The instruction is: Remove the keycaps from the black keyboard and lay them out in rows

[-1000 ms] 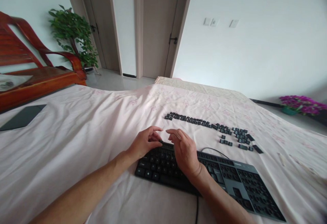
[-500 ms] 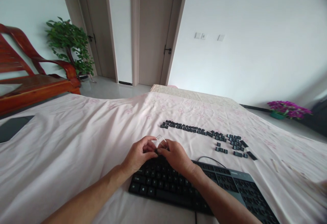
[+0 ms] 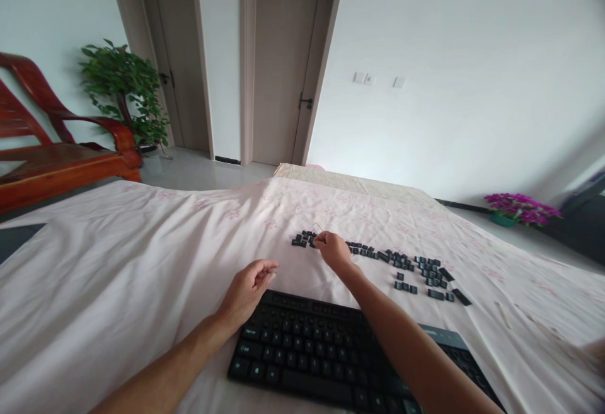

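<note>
A black keyboard (image 3: pixel 295 363) lies on the pink cloth below my hands. Its lower-left keys bear caps, while the top rows show bare sockets. My right hand (image 3: pixel 333 251) reaches past the keyboard to the left part of a row of loose black keycaps (image 3: pixel 362 250). Its fingers are pinched on a thin wire keycap puller (image 3: pixel 317 226), whose loop sticks up beyond the fingertips; whether a keycap is also in them is hidden. My left hand (image 3: pixel 248 288) hovers by the keyboard's upper-left corner, fingers loosely bent and apart, with nothing visible in them.
More loose keycaps (image 3: pixel 430 272) lie in a cluster to the right on the cloth (image 3: pixel 155 288). Thin pale sticks (image 3: pixel 503 314) rest farther right. A dark flat object (image 3: pixel 19 241) sits at the left edge. Beyond are a wooden chair (image 3: pixel 70 162) and plants.
My hands have parted. The right hand moved forward with the wire puller from the keyboard's top edge to the keycap row; the left drew back slightly, its fingers now loose. The view tilted slightly upward.
</note>
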The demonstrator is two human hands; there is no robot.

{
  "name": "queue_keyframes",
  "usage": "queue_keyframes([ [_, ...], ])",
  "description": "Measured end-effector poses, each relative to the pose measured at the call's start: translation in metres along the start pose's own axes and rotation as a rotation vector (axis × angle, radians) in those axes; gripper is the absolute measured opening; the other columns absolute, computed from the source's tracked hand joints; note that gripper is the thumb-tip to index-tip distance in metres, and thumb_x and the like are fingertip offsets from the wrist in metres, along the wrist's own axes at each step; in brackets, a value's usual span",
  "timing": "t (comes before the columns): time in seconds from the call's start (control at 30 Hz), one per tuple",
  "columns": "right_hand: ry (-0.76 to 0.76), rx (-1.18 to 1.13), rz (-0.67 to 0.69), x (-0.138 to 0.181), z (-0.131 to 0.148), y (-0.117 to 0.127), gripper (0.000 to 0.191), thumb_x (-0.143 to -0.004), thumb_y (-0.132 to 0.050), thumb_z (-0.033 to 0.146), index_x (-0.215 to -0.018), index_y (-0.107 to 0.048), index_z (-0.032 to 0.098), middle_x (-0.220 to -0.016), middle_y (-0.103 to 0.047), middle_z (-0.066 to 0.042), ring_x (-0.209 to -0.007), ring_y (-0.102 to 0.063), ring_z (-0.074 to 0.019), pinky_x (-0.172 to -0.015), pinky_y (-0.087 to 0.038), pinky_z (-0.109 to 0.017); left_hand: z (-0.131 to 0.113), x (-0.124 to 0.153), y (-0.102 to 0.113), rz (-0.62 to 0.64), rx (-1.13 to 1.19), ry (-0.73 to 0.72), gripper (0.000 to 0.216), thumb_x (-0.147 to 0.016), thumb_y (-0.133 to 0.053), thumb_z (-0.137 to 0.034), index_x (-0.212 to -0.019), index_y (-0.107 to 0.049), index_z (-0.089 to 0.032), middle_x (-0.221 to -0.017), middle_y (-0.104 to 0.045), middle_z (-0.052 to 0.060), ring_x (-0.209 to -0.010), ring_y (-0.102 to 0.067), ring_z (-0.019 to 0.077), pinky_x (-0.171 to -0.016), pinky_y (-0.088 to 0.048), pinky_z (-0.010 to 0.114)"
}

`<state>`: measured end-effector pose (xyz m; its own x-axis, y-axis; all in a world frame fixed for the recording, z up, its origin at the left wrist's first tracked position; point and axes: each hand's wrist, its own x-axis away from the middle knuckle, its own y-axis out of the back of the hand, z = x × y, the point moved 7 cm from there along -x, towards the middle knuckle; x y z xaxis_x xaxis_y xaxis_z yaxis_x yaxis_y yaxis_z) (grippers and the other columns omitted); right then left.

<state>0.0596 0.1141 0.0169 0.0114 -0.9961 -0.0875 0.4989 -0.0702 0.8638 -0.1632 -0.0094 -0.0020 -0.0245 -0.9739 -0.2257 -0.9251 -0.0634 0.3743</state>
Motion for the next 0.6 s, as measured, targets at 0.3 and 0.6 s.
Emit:
queue_keyframes([
  [0.3, 0.017, 0.002, -0.008, -0.0043, 0.003, -0.0084, 0.017, -0.078, -0.057, 0.031, -0.084, -0.071, 0.023, -0.083, -0.069, -0.003, -0.08, -0.06, -0.0181, -0.06, -0.034, -0.024, -0.0042, 0.0006, 0.0, 0.008, 0.013, -0.006, 0.026, -0.084, -0.051, -0.034, -0.102, -0.065, -0.02, -0.1, -0.069, 0.004, -0.09, -0.063, 0.0188, -0.084, -0.049, 0.029],
  [0.6, 0.039, -0.061, -0.045, 0.0004, 0.0058, 0.0003, 0.02, -0.079, -0.057, 0.035, -0.087, -0.07, 0.021, -0.081, -0.068, -0.005, -0.076, -0.06, -0.0183, -0.062, -0.036, -0.025, -0.0037, 0.0006, 0.0, 0.011, 0.039, -0.011, 0.025, -0.084, -0.052, -0.035, -0.097, -0.067, -0.02, -0.098, -0.07, 0.004, -0.09, -0.065, 0.0198, -0.083, -0.05, 0.03],
])
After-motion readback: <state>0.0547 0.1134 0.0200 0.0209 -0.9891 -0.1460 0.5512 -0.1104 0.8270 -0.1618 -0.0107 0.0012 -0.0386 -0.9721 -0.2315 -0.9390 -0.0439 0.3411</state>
